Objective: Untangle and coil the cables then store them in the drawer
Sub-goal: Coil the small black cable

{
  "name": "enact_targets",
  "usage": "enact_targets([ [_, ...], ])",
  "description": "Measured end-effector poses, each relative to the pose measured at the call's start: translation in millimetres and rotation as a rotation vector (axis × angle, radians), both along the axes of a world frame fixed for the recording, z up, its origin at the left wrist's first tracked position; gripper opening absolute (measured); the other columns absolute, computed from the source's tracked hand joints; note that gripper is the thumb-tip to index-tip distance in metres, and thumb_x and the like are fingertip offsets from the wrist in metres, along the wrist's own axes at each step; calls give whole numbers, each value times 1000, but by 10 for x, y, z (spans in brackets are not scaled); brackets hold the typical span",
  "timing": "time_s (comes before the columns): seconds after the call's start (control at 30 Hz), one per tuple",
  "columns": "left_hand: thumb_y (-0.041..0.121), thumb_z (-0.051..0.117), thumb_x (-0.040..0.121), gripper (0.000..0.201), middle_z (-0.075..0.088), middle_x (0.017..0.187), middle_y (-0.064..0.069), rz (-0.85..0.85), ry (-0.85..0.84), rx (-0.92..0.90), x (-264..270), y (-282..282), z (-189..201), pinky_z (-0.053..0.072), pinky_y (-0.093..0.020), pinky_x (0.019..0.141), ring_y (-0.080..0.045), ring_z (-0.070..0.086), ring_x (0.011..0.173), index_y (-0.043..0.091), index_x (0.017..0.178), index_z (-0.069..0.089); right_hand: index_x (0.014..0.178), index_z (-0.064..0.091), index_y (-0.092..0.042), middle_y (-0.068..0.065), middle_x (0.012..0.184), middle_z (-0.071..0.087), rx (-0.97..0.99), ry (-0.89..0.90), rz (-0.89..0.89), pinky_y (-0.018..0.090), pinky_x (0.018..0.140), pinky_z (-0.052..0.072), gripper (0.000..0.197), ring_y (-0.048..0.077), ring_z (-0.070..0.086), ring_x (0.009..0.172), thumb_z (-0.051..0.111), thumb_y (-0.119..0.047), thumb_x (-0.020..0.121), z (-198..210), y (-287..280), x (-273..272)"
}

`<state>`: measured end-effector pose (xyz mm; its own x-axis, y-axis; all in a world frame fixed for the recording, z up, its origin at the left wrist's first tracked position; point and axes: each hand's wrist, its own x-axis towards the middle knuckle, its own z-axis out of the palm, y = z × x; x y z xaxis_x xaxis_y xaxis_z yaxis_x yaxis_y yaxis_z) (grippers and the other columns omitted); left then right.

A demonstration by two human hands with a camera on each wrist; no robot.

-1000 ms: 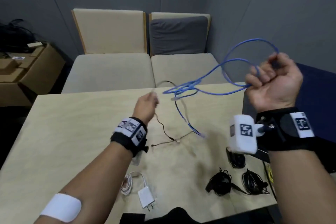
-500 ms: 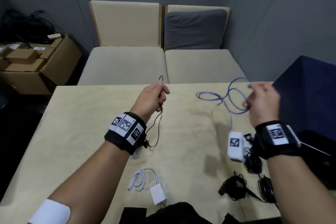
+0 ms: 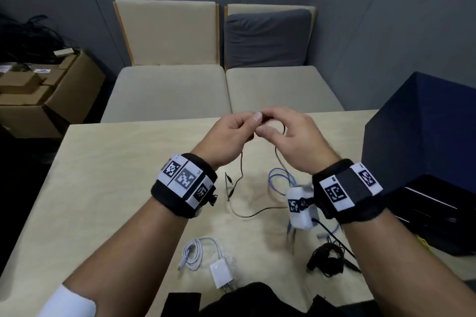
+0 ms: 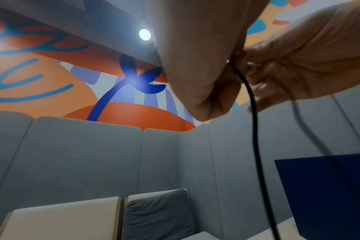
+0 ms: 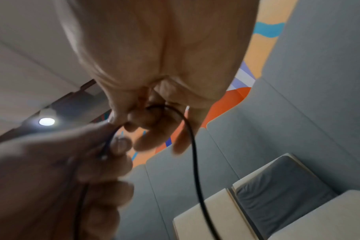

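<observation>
You hold the thin black cable (image 3: 240, 175) above the table's (image 3: 103, 188) far-middle, left hand (image 3: 229, 136) and right hand (image 3: 291, 136) both pinching it, its slack trailing onto bare tabletop beside the blue cable (image 3: 279, 179).

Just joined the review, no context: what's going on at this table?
A person is sorting cables. The left hand and right hand both pinch a thin black cable above the table, its rest trailing onto the surface. A blue cable lies loose under the right wrist. A white charger with cable and a black cable bundle sit near the front edge.
</observation>
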<state>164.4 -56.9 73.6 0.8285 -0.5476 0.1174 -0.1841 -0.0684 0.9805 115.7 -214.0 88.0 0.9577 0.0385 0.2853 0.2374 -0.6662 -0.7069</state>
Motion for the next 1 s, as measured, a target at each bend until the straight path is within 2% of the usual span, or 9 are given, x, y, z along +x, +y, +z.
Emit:
enact_targets([
  [0.1,36,47,91,34,40,58,3,30,-26,-4,-10,75,-15,29,-26,56,-10,34,56,13,69,58,75,57,-28,-8,60,57,77,17,-26,20,57,41,15,5,52,56,62,-26,89,128,-23,42],
  [0.27,37,52,91,31,47,64,1,68,-4,141,-29,326,-260,35,-31,63,-13,40,60,22,65,57,74,43,-31,-10,62,45,162,-331,-376,30,59,37,22,17,45,61,48,-29,95,347,-474,86],
  [0.4,27,47,93,27,44,59,5,165,65,83,-17,372,-358,40,-26,65,-13,45,60,21,69,57,83,50,-22,-11,68,46,163,-406,-519,29,63,38,12,6,44,63,49,-27,94,428,-718,20],
  [0.57,21,43,95,22,40,54,14,132,54,-93,-100,95,-103,38,-21,55,-8,38,52,18,78,56,137,46,-23,4,138,44,-161,-181,-407,46,108,32,61,24,42,128,61,-36,79,191,-441,-90],
  [0.7,11,41,98,22,43,58,9,-57,62,-111,-239,-103,39,37,-15,51,-5,39,51,13,82,56,148,32,-31,-1,160,18,-351,-140,-216,40,107,16,73,23,20,145,63,-34,81,70,-160,-170],
  [0.77,6,38,100,24,42,60,2,-126,121,-156,-284,-114,64,31,-14,47,-5,35,48,9,83,55,125,60,-25,-2,145,47,-252,-101,-136,42,108,26,41,21,41,134,56,-33,86,9,-148,-157],
  [0.83,13,40,98,22,40,56,4,-148,222,-229,-284,-72,73,23,-16,44,-5,28,46,9,83,56,89,68,-17,1,97,71,-57,-27,-109,38,86,46,22,14,63,93,53,-33,89,-10,-188,-159],
  [0.9,24,43,94,25,34,50,7,-121,346,-301,-264,-17,79,14,-17,42,-5,21,44,9,80,56,73,61,-15,0,63,64,117,63,-85,31,66,45,22,9,56,60,57,-26,92,-13,-219,-177],
  [1.0,30,40,98,35,26,45,8,-173,466,-344,-294,48,64,8,-21,42,-4,16,40,7,78,57,71,58,-20,-10,47,49,359,53,-111,33,61,43,22,9,44,48,55,-32,89,-48,-253,-152],
])
